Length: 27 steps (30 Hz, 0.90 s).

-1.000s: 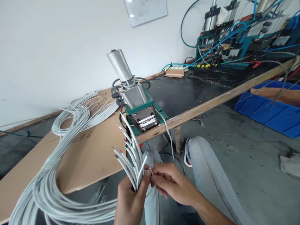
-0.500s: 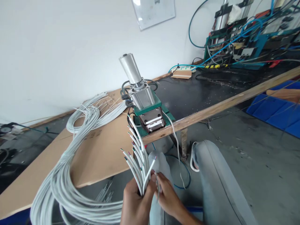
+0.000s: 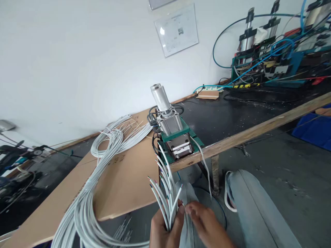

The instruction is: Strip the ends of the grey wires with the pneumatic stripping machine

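My left hand (image 3: 165, 229) is wrapped round a bunch of white cables (image 3: 169, 193). Their cut ends fan upward, with small coloured wire tips showing on several of them. Close by its thumb is my right hand (image 3: 205, 220), fingers curled and pinched at the right side of the bunch; what lies between those fingertips is too blurred to make out. From the left hand the long cable loop (image 3: 86, 206) runs left and up over a cardboard sheet (image 3: 129, 182) to coils at the back. Beyond the cable ends stands a small press (image 3: 172, 127) with a silver cylinder and green base.
The press sits by the wooden edge (image 3: 248, 134) of a black table (image 3: 214, 117). More machines with blue hoses (image 3: 269, 51) stand at the back right. A white cord (image 3: 205, 162) hangs below the press. Cut cable pieces (image 3: 122, 230) lie under the cardboard.
The view has tilted up and shifted left, so everything appears lower and farther right. My right hand has turned and moved slightly away from the bunch. The left hand keeps its hold.
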Tool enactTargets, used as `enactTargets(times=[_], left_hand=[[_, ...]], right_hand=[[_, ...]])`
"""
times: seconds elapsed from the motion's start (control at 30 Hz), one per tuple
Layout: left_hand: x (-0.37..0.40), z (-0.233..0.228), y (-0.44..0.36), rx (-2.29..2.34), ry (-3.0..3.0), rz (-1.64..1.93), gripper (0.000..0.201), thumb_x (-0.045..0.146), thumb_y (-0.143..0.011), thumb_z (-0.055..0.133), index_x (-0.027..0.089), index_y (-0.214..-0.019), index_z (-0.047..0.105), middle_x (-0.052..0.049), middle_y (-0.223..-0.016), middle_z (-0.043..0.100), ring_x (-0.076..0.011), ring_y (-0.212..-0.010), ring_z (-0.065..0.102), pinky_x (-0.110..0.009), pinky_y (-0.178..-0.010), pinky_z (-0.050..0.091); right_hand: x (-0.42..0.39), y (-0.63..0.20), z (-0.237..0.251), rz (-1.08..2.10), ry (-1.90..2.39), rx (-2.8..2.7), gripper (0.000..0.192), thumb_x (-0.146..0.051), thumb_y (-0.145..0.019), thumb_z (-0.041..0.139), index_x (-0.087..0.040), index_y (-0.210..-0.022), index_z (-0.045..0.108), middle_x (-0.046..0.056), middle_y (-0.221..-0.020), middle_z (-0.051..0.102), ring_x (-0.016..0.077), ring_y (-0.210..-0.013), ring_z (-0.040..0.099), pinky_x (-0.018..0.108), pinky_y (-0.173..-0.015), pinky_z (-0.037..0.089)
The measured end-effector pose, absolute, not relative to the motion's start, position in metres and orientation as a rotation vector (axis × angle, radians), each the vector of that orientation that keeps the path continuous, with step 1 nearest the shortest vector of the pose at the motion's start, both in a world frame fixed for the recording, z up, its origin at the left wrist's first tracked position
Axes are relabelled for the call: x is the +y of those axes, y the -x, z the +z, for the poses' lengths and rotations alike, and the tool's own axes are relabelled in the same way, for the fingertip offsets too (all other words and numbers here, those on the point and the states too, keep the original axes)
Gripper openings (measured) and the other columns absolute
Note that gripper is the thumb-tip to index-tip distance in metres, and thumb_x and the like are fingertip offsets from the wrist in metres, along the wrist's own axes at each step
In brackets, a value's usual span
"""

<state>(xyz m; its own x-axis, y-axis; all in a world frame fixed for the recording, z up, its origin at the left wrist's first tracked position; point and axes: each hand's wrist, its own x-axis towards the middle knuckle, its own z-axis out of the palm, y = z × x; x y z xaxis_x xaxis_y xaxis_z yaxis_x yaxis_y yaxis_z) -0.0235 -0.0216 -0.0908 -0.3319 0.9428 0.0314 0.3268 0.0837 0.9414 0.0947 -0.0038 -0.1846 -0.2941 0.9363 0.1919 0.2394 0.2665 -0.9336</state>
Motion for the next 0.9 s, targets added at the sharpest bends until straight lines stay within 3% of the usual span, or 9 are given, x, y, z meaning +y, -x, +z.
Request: enactTargets(times=[0.1, 0.17, 0.27, 0.43, 0.53, 0.7, 0.8, 0.9], left_hand=[[-0.017, -0.094, 0.023, 1.713, -1.251, 1.286, 0.06, 0.073, -0.064, 0.075, 0.013, -0.067, 0.076, 0.002, -0.052, 0.052, -0.0119, -0.053, 0.039, -0.022, -0.051, 0.037], [-0.016, -0.093, 0.022, 1.656, -1.225, 1.297, 0.058, 0.072, -0.064, 0.077, 0.014, -0.065, 0.074, 0.001, -0.051, 0.055, -0.0118, -0.05, 0.042, -0.022, -0.05, 0.038], [-0.018, -0.089, 0.02, 1.546, -1.135, 1.302, 0.053, 0.068, -0.066, 0.078, 0.015, -0.071, 0.075, 0.002, -0.048, 0.056, -0.0126, -0.046, 0.047, -0.022, -0.047, 0.041], [-0.022, -0.072, 0.016, 1.46, -1.049, 1.321, 0.043, 0.056, -0.068, 0.082, 0.014, -0.075, 0.078, 0.001, -0.051, 0.057, -0.0136, -0.051, 0.051, -0.023, -0.052, 0.044], [-0.021, -0.06, 0.014, 1.445, -1.08, 1.327, 0.029, 0.043, -0.072, 0.081, 0.015, -0.07, 0.075, 0.001, -0.054, 0.06, -0.0147, -0.053, 0.054, -0.023, -0.055, 0.046], [-0.02, -0.056, 0.021, 1.522, -1.303, 1.254, 0.019, 0.033, -0.08, 0.071, 0.017, -0.071, 0.075, 0.006, -0.048, 0.047, -0.0089, -0.043, 0.036, -0.021, -0.047, 0.038], [-0.02, -0.063, 0.027, 1.569, -1.48, 1.192, 0.023, 0.033, -0.082, 0.068, 0.016, -0.069, 0.074, 0.003, -0.054, 0.055, -0.0095, -0.045, 0.037, -0.02, -0.043, 0.033], [-0.02, -0.066, 0.029, 1.634, -1.558, 1.231, 0.021, 0.03, -0.081, 0.066, 0.016, -0.068, 0.073, 0.001, -0.057, 0.059, -0.0117, -0.049, 0.045, -0.021, -0.046, 0.038]], right_hand=[[-0.004, -0.118, -0.161, 1.452, 0.999, -1.426, 0.054, -0.064, -0.099, 0.038, -0.019, -0.108, 0.067, -0.001, -0.068, 0.056, 0.0129, -0.057, 0.057, 0.021, -0.051, 0.046], [-0.003, -0.117, -0.148, 1.492, 0.858, -1.383, 0.052, -0.066, -0.094, 0.049, -0.018, -0.102, 0.067, 0.0, -0.072, 0.057, 0.0124, -0.056, 0.058, 0.02, -0.048, 0.046], [-0.001, -0.106, -0.136, 1.461, 0.712, -1.393, 0.045, -0.058, -0.096, 0.051, -0.018, -0.081, 0.062, -0.002, -0.065, 0.052, 0.0102, -0.05, 0.054, 0.018, -0.043, 0.042], [-0.001, -0.108, -0.124, 1.263, 0.719, -1.558, 0.037, -0.04, -0.102, 0.049, -0.019, -0.072, 0.056, -0.004, -0.06, 0.05, 0.009, -0.05, 0.05, 0.02, -0.052, 0.04], [-0.002, -0.115, -0.119, 1.309, 0.755, -1.573, 0.037, -0.04, -0.102, 0.048, -0.019, -0.073, 0.058, -0.003, -0.062, 0.052, 0.0091, -0.052, 0.051, 0.021, -0.052, 0.038], [-0.002, -0.119, -0.109, 1.32, 0.767, -1.611, 0.035, -0.039, -0.102, 0.05, -0.019, -0.075, 0.059, -0.003, -0.063, 0.053, 0.0108, -0.057, 0.054, 0.021, -0.055, 0.039], [-0.003, -0.118, -0.105, 1.2, 0.792, -1.675, 0.028, -0.034, -0.103, 0.046, -0.019, -0.085, 0.061, 0.0, -0.074, 0.06, 0.0133, -0.068, 0.059, 0.023, -0.062, 0.04], [-0.005, -0.118, -0.103, 1.076, 0.808, -1.734, 0.026, -0.029, -0.104, 0.043, -0.019, -0.086, 0.059, 0.001, -0.077, 0.06, 0.0141, -0.069, 0.057, 0.024, -0.063, 0.039]])
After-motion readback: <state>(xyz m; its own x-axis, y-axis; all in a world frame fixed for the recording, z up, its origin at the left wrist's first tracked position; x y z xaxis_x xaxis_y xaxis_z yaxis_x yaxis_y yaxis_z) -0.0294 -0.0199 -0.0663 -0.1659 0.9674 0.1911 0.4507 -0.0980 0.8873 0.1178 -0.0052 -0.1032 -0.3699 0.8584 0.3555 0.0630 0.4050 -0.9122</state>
